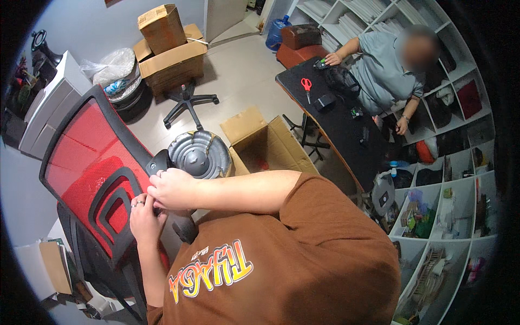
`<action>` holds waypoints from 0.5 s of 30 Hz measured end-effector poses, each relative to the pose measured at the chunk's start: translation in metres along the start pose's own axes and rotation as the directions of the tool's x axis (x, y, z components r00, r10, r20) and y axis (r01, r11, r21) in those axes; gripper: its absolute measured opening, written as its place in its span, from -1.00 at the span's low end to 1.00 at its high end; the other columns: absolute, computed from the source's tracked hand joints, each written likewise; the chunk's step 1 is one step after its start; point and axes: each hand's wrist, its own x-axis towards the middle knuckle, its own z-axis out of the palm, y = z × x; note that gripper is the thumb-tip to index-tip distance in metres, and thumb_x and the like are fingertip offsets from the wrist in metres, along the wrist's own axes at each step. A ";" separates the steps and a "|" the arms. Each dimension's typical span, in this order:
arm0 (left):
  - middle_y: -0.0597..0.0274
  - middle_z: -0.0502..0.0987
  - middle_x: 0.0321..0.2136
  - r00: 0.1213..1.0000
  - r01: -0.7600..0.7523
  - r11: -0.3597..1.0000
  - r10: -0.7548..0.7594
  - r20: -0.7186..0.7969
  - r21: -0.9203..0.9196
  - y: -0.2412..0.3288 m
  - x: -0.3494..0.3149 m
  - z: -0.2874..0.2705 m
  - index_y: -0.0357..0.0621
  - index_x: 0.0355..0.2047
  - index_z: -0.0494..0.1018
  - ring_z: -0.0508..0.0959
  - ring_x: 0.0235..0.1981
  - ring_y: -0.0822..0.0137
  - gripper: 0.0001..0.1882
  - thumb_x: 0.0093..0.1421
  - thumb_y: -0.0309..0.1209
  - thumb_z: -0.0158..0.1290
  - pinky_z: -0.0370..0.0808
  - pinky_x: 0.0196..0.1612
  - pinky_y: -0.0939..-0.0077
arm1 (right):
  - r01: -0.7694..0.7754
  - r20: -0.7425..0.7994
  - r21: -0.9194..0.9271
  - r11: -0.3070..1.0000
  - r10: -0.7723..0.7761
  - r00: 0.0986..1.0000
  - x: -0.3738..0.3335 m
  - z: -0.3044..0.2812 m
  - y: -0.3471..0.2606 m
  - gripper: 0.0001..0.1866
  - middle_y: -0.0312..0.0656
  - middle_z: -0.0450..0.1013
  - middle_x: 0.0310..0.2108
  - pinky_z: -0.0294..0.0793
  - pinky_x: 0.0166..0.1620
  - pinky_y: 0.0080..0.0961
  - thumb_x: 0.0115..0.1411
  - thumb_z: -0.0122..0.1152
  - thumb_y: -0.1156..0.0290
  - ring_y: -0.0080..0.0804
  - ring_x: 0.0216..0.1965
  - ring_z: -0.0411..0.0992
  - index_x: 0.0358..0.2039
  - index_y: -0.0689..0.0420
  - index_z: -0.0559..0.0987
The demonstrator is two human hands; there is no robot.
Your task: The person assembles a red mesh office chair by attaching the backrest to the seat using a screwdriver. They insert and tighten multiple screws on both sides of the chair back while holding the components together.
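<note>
My left hand (145, 218) and my right hand (176, 189) meet at the side of an office chair's red mesh backrest (81, 135). Fingers on both hands are bent and pressed together at the tips. Whatever lies between them is too small or hidden to make out. Just beyond my right hand is a black plastic chair part (158, 162), perhaps an armrest. Another black part (185, 228) shows below my right wrist, close to my brown shirt. The backrest's black looped frame (116, 200) stands left of my hands.
A round grey-black stool seat (199, 154) and an open cardboard box (271, 142) stand beyond my right arm. A five-legged chair base (187, 103) lies near stacked boxes (172, 65). Another person (379, 70) sits at a black table (346, 127) with red scissors (306, 85), before white shelves (433, 216).
</note>
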 end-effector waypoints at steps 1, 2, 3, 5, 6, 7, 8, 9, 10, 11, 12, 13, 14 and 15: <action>0.06 0.47 -0.19 1.000 0.007 1.000 -0.007 0.001 -0.006 0.000 0.000 -0.001 -0.15 -0.15 0.40 0.44 -0.09 0.01 -0.50 -0.19 -0.44 0.21 0.45 -0.09 0.21 | -0.020 0.041 0.015 1.000 0.020 0.999 0.002 0.000 -0.002 -0.61 -0.10 0.48 -0.38 0.50 -0.32 -0.30 -0.02 0.28 0.05 -0.21 -0.34 0.51 -0.41 0.14 0.55; 0.05 0.46 -0.19 1.000 0.014 1.000 -0.014 0.002 -0.013 0.002 0.000 -0.003 -0.16 -0.15 0.40 0.44 -0.09 0.01 -0.50 -0.20 -0.45 0.22 0.45 -0.09 0.20 | -0.041 0.081 0.028 0.999 0.039 0.996 0.005 0.000 -0.003 -0.62 -0.08 0.49 -0.38 0.51 -0.32 -0.29 -0.02 0.28 0.06 -0.20 -0.34 0.52 -0.40 0.15 0.55; 0.04 0.46 -0.19 1.000 0.020 1.000 -0.020 0.003 -0.019 0.003 0.000 -0.005 -0.16 -0.16 0.39 0.44 -0.09 0.00 -0.49 -0.21 -0.45 0.22 0.45 -0.09 0.20 | -0.063 0.123 0.039 0.997 0.057 0.991 0.007 -0.001 -0.004 -0.62 -0.06 0.49 -0.38 0.52 -0.32 -0.28 -0.02 0.27 0.07 -0.19 -0.34 0.53 -0.40 0.16 0.55; 0.08 0.47 -0.22 0.997 0.073 0.997 -0.073 -0.004 -0.027 0.004 0.000 -0.003 -0.09 -0.07 0.39 0.45 -0.11 0.03 -0.42 -0.19 -0.36 0.24 0.45 -0.09 0.20 | -0.006 0.139 0.051 0.999 -0.001 0.990 0.006 -0.001 0.000 -0.66 -0.04 0.50 -0.38 0.53 -0.31 -0.27 0.02 0.23 0.12 -0.17 -0.36 0.54 -0.38 0.17 0.55; 0.10 0.48 -0.23 0.995 0.098 0.995 -0.098 -0.008 -0.032 0.003 0.000 -0.001 -0.06 -0.03 0.39 0.46 -0.13 0.04 -0.38 -0.18 -0.32 0.25 0.45 -0.10 0.20 | 0.021 0.147 0.056 0.998 -0.029 0.989 0.005 0.000 0.002 -0.68 -0.04 0.50 -0.38 0.53 -0.31 -0.26 0.03 0.21 0.15 -0.16 -0.37 0.55 -0.38 0.17 0.55; 0.07 0.47 -0.17 0.995 0.099 0.994 -0.099 0.005 -0.053 0.000 0.000 0.003 -0.08 0.09 0.30 0.44 -0.07 0.02 -0.24 -0.21 -0.33 0.27 0.43 -0.04 0.19 | 0.040 0.087 0.027 0.999 -0.042 0.995 0.003 0.002 0.005 -0.73 -0.03 0.51 -0.39 0.55 -0.35 -0.26 0.08 0.14 0.23 -0.13 -0.39 0.55 -0.35 0.18 0.55; 0.05 0.46 -0.14 0.996 0.085 0.995 -0.088 -0.035 -0.059 0.000 0.000 0.003 -0.10 0.11 0.26 0.43 -0.06 0.00 -0.19 -0.22 -0.34 0.28 0.42 -0.01 0.19 | 0.037 0.111 0.022 0.999 -0.039 0.993 0.004 0.003 0.006 -0.74 -0.02 0.52 -0.40 0.55 -0.37 -0.26 0.08 0.14 0.25 -0.12 -0.40 0.55 -0.35 0.18 0.55; 0.03 0.44 -0.11 0.994 0.071 0.995 -0.076 -0.076 -0.065 0.002 0.001 0.003 -0.12 0.14 0.23 0.42 -0.04 -0.01 -0.14 -0.24 -0.35 0.29 0.40 0.01 0.19 | 0.033 0.135 0.016 0.999 -0.035 0.990 0.005 0.002 0.007 -0.75 -0.02 0.52 -0.41 0.55 -0.38 -0.25 0.09 0.13 0.26 -0.11 -0.41 0.56 -0.35 0.18 0.55; 0.01 0.43 -0.09 0.992 0.052 0.996 -0.060 -0.115 -0.069 0.003 0.002 0.002 -0.14 0.17 0.19 0.42 -0.02 -0.02 -0.10 -0.25 -0.36 0.30 0.39 0.04 0.19 | 0.027 0.156 0.009 1.000 -0.028 0.987 0.008 0.000 0.008 -0.76 -0.02 0.52 -0.41 0.55 -0.40 -0.25 0.09 0.12 0.28 -0.10 -0.42 0.56 -0.34 0.18 0.55; -0.01 0.42 -0.07 0.991 0.045 0.997 -0.052 -0.124 -0.060 0.002 0.002 0.003 -0.15 0.19 0.16 0.40 -0.01 -0.04 -0.06 -0.27 -0.37 0.31 0.37 0.06 0.19 | 0.003 0.176 0.037 0.999 -0.009 0.984 0.013 -0.008 0.006 -0.78 -0.02 0.53 -0.44 0.55 -0.40 -0.23 0.08 0.13 0.29 -0.10 -0.41 0.57 -0.34 0.16 0.55; -0.03 0.40 -0.05 0.990 0.038 0.998 -0.045 -0.133 -0.052 -0.001 0.002 0.007 -0.15 0.21 0.13 0.39 0.00 -0.06 -0.02 -0.28 -0.38 0.31 0.35 0.09 0.18 | -0.012 0.191 0.039 0.999 0.004 0.982 0.017 -0.006 0.009 -0.79 -0.03 0.52 -0.45 0.55 -0.40 -0.23 0.09 0.10 0.30 -0.11 -0.42 0.56 -0.33 0.16 0.53; -0.04 0.39 -0.03 0.989 0.034 0.999 -0.040 -0.142 -0.040 -0.003 0.000 0.007 -0.16 0.23 0.10 0.38 0.01 -0.07 0.02 -0.30 -0.39 0.32 0.33 0.11 0.18 | -0.023 0.204 0.045 0.999 0.014 0.979 0.023 0.000 0.011 -0.80 -0.04 0.51 -0.46 0.55 -0.40 -0.24 0.09 0.08 0.32 -0.12 -0.42 0.56 -0.32 0.16 0.51; -0.05 0.38 -0.02 0.990 0.042 0.998 -0.049 -0.133 -0.053 -0.002 0.000 0.007 -0.16 0.24 0.09 0.38 0.02 -0.07 0.03 -0.30 -0.39 0.32 0.32 0.12 0.17 | -0.034 0.218 0.051 0.998 0.022 0.976 0.028 0.003 0.014 -0.81 -0.05 0.50 -0.47 0.55 -0.39 -0.25 0.10 0.05 0.33 -0.12 -0.43 0.55 -0.31 0.15 0.49; -0.06 0.37 -0.01 0.990 0.052 0.996 -0.060 -0.125 -0.068 0.002 0.002 0.006 -0.17 0.24 0.08 0.37 0.03 -0.08 0.04 -0.30 -0.40 0.32 0.31 0.13 0.17 | -0.044 0.235 0.028 0.999 0.036 0.971 0.031 0.004 0.020 -0.82 -0.05 0.51 -0.48 0.54 -0.39 -0.23 0.13 0.04 0.33 -0.11 -0.41 0.56 -0.30 0.14 0.47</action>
